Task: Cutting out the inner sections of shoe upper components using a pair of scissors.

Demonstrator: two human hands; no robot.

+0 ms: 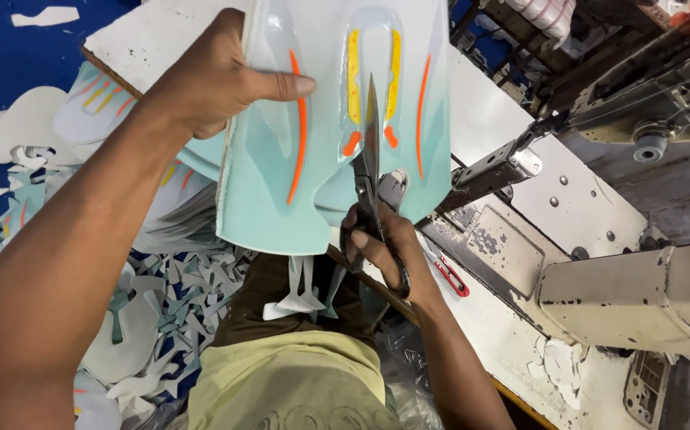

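Observation:
My left hand (217,76) grips the left edge of a pale turquoise shoe-upper panel (281,199) with orange and yellow stripes, thumb pressed across its face, holding it up over the table. In my right hand (385,251) is a pair of black-handled scissors (369,167), blades pointing up into the slot cut in the panel's lower middle. A strip of trimmed white offcut (301,295) hangs below the panel over my lap.
A white worktable (154,36) lies behind the panel. An industrial sewing machine (624,287) stands at the right, with small red snips (450,276) on its bed. Several trimmed scraps (178,295) and more cut panels (94,99) pile up at the left over blue flooring.

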